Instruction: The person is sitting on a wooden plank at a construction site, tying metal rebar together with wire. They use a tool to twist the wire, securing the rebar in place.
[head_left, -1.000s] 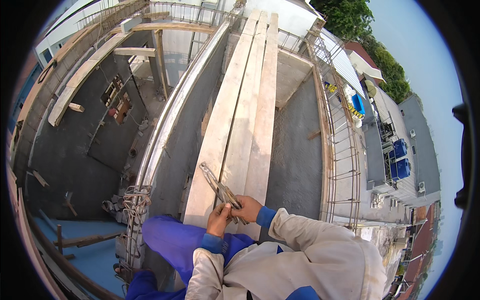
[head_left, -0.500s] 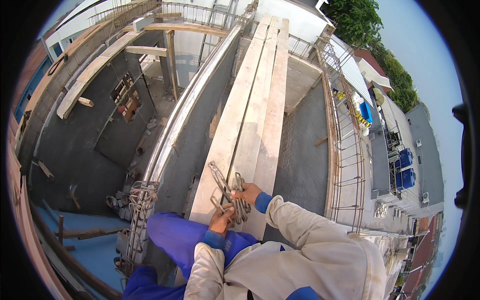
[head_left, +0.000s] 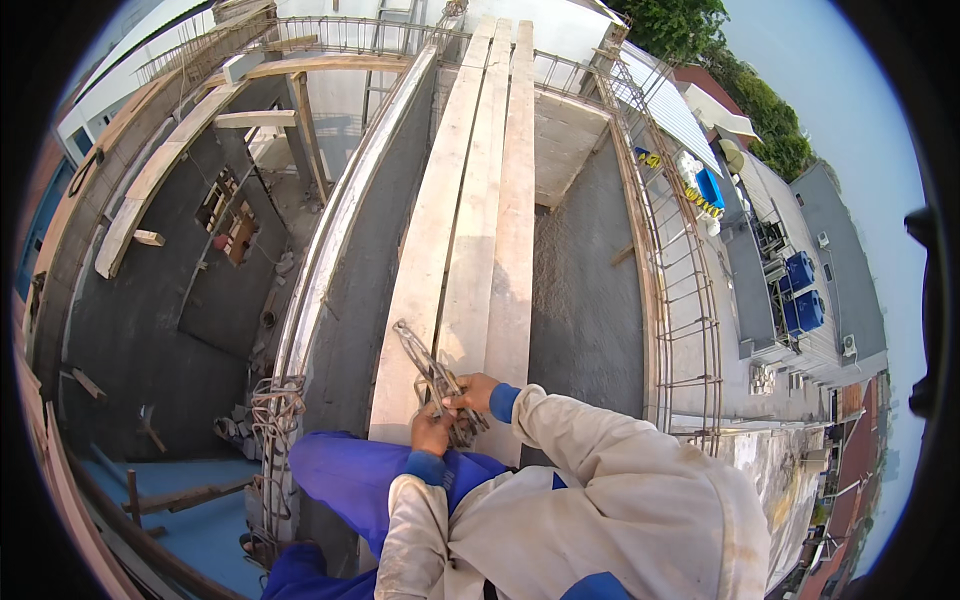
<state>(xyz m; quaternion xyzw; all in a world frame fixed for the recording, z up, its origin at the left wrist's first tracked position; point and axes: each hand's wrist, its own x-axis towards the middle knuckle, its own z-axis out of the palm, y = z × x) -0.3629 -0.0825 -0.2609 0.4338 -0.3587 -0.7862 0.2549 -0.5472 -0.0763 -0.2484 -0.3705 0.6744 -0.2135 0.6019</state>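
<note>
We keep our left hand (head_left: pixel 430 434) curled, its fingers closed on the near end of a bundle of metal loops (head_left: pixel 433 382). The bundle lies over the near part of the wooden planks (head_left: pixel 472 290), its far end pointing slightly left. Just right, our right hand (head_left: pixel 475 392) grips the same loops, fingers bent inward.

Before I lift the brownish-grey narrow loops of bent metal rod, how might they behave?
The loops would likely be stiff: their sides run straight beyond the bare right hand. They may feel heavy for their size, being metal. Being splayed, they could slip apart.
</note>
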